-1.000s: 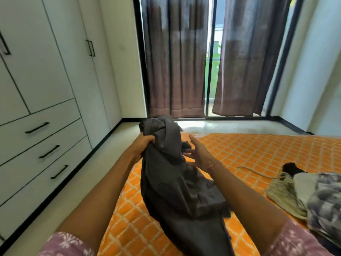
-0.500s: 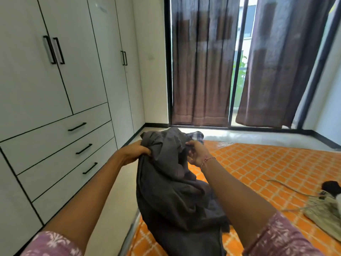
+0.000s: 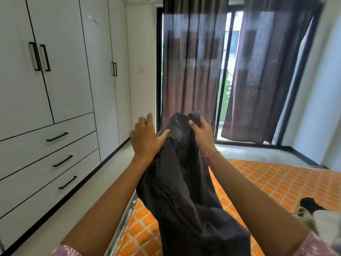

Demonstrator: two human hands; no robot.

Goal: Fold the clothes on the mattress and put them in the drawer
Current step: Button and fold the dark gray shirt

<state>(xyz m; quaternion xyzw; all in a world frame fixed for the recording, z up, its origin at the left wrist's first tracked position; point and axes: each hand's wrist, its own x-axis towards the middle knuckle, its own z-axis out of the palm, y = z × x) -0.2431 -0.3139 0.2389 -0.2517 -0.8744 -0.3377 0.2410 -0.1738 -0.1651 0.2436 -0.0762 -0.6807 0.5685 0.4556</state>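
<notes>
Both hands are up over the near left edge of the orange mattress [image 3: 267,182]. The right hand [image 3: 202,133] grips the top of the dark grey garment [image 3: 184,191] with curled fingers, and the left hand [image 3: 147,138] has wide, straight fingers, its thumb touching the cloth.

Both arms are bare from wrist to upper arm. Short pink sleeves with a white floral print show at the left sleeve [image 3: 67,251] and right sleeve [image 3: 317,245]. A thin red thread bracelet [image 3: 212,154] circles the right wrist.
</notes>
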